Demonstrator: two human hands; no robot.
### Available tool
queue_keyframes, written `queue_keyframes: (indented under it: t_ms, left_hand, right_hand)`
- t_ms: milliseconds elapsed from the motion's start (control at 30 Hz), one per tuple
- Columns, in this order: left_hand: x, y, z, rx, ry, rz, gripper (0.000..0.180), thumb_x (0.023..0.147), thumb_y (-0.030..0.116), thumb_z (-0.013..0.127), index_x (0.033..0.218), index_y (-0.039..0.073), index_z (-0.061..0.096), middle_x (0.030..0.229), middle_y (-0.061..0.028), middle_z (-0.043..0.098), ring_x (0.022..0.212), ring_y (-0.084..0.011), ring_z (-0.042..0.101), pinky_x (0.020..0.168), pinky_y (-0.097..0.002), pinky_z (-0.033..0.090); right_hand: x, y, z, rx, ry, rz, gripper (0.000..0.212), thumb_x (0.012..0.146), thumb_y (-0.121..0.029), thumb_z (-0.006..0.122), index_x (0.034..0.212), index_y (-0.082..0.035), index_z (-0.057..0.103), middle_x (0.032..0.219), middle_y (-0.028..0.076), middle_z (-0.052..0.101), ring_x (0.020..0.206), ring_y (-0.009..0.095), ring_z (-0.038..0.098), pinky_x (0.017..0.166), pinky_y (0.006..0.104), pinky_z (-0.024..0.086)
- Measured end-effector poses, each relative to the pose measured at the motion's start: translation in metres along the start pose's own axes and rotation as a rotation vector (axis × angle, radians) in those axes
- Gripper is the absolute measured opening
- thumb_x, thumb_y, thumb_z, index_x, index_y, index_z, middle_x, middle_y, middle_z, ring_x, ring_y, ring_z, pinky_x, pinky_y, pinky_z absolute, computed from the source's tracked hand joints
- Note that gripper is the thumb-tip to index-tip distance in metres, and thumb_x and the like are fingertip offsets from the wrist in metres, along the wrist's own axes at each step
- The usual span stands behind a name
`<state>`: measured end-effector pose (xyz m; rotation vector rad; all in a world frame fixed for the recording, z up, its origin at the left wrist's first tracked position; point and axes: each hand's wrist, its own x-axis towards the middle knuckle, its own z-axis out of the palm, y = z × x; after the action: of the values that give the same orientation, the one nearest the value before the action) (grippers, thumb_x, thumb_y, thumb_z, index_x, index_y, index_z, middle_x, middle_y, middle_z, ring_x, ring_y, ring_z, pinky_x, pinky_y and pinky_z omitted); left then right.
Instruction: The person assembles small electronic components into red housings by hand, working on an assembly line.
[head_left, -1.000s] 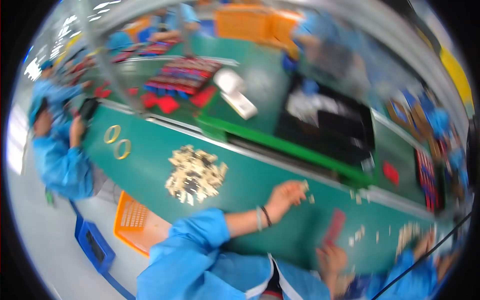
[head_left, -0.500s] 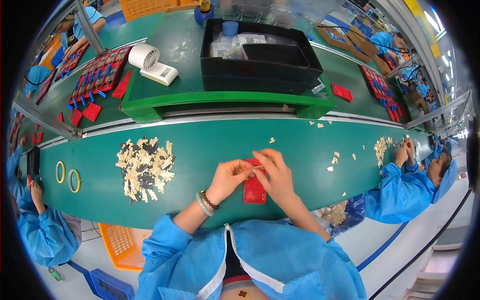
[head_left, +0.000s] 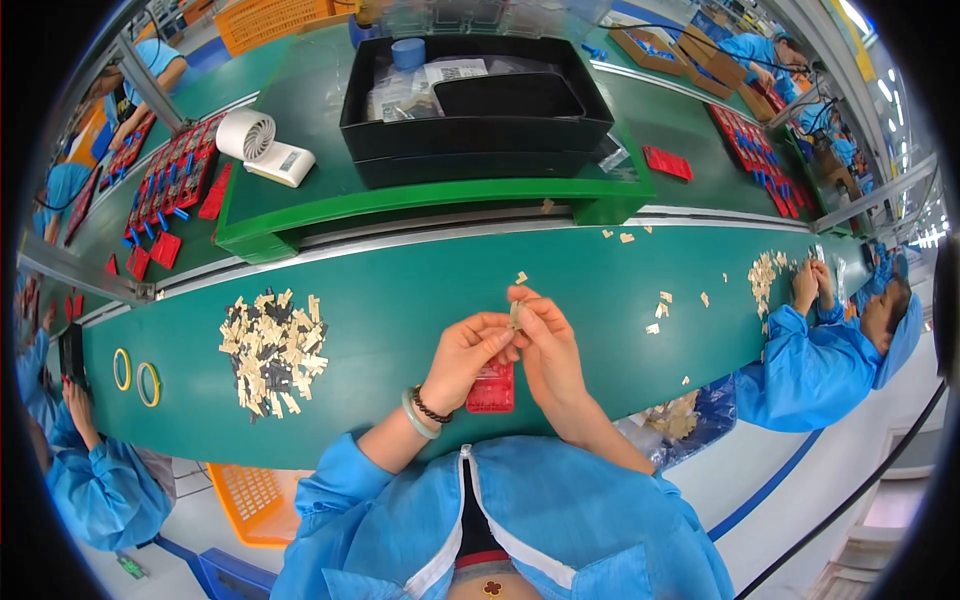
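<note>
In front of my chest, both hands meet over the table. My right hand (head_left: 550, 355) pinches a small beige piece (head_left: 516, 316) between thumb and fingertips. Against its lower end, the fingertips of my left hand (head_left: 465, 355) are closed too. Just below the fingers is a red tray-like plate (head_left: 491, 392) with small recesses; its upper part is hidden by my hands. Left of my hands lies a heap of small beige and dark pieces (head_left: 272, 350). One loose beige piece (head_left: 521, 278) rests beyond my fingertips.
Two tape rings (head_left: 149, 384) lie at the left. A green raised shelf (head_left: 440, 200) carries a black bin (head_left: 475, 140) and a white fan (head_left: 262, 148). Scattered beige pieces (head_left: 664, 303) lie at the right, near a co-worker's hands (head_left: 812, 285). An orange crate (head_left: 250, 500) stands below the table edge.
The beige piece now shows upright between my fingertips. The red plate shows its recesses, where a smooth face showed before. The whole view has shifted slightly.
</note>
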<state>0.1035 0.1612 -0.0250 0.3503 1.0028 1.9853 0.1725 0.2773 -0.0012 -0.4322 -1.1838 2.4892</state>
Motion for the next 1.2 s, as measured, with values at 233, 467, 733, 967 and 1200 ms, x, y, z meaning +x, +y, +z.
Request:
queue_keyframes:
  t_ms: [233,467,733,967,1200]
  left_hand:
    - [0.003,-0.005,0.007,-0.057,-0.039,0.052,0.021,0.093,0.009,0.056,0.111,-0.001,0.058,0.087,-0.0051,0.064,0.077,-0.0102,0.059,0.069,-0.0205,0.046]
    - [0.000,-0.012,0.006,-0.101,0.039,0.032,0.017,0.094,0.011,0.056,0.104,-0.002,0.060,0.080,-0.0053,0.062,0.069,-0.0103,0.055,0.065,-0.0219,0.046]
    - [-0.009,0.014,-0.007,0.311,0.005,-0.017,0.014,0.093,0.009,0.056,0.100,-0.002,0.063,0.083,-0.0032,0.063,0.070,-0.0064,0.054,0.063,-0.0199,0.045]
    - [-0.009,0.021,-0.004,0.830,-0.029,0.370,0.009,0.084,0.007,0.065,0.091,0.001,0.068,0.087,-0.0018,0.066,0.076,-0.0124,0.059,0.071,-0.0233,0.048]
    - [-0.021,0.033,0.003,0.930,-0.550,0.545,0.014,0.074,0.008,0.074,0.084,0.003,0.066,0.091,-0.0063,0.066,0.076,-0.0219,0.062,0.070,-0.0293,0.051]
  right_hand:
    - [-0.003,0.018,0.001,0.161,0.205,0.084,0.010,0.090,-0.015,0.064,0.096,-0.008,0.061,0.105,0.000,0.057,0.066,0.004,0.049,0.054,0.0192,0.038]
    - [-0.010,0.019,0.010,0.193,0.209,0.064,0.012,0.090,-0.014,0.064,0.098,-0.007,0.060,0.098,-0.001,0.056,0.070,0.004,0.049,0.052,0.0154,0.036]
    - [-0.005,-0.014,-0.014,-1.420,-0.143,-0.916,0.028,0.069,-0.009,0.073,0.096,-0.008,0.065,0.098,0.005,0.058,0.088,0.026,0.055,0.075,0.0361,0.046]
    - [-0.007,-0.006,-0.025,-1.073,-0.243,-0.574,0.010,0.082,-0.004,0.063,0.092,-0.004,0.066,0.082,0.007,0.064,0.071,0.018,0.060,0.062,0.0285,0.049]
    - [-0.003,-0.022,-0.070,-1.287,0.150,-0.037,0.011,0.080,-0.005,0.067,0.090,-0.005,0.063,0.079,0.005,0.063,0.064,0.015,0.060,0.061,0.0268,0.049]
